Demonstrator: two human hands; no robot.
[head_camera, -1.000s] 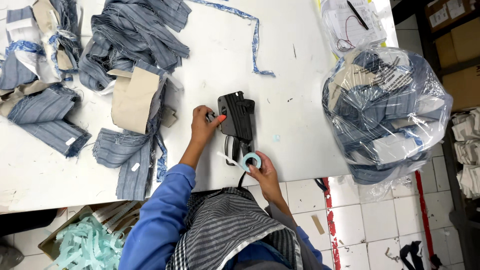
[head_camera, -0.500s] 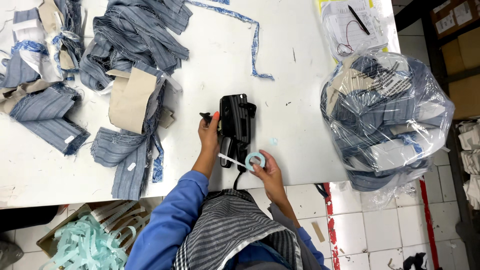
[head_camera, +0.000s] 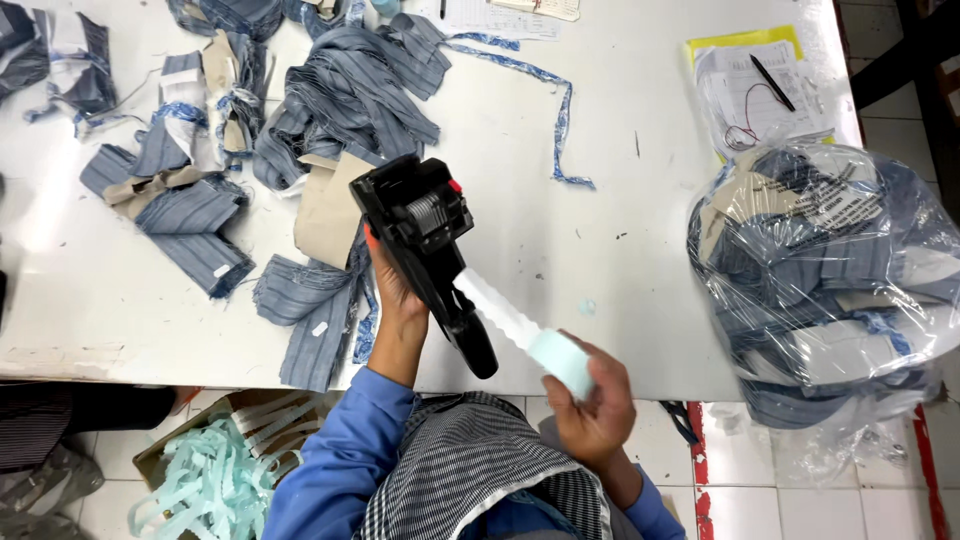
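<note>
Two hands are busy over the near edge of the white table (head_camera: 560, 260). The left hand (head_camera: 392, 285) is closed around the grip of a black label gun (head_camera: 425, 235), holding it lifted with its boxy head toward eleven o'clock and its handle running down toward five o'clock. The gun is glossy black, with a small red button on top and a ribbed grey wheel showing in its open middle. A white strip of labels (head_camera: 495, 308) with scalloped edges runs out of it toward four o'clock to a pale blue-green roll (head_camera: 562, 362). The right hand (head_camera: 592, 410) has its fingers curled around that roll, just off the table's edge. At ten o'clock from the gun lie heaps of blue striped cloth pieces (head_camera: 345, 95); at three o'clock sits a clear plastic bag (head_camera: 830, 270) stuffed with more.
</note>
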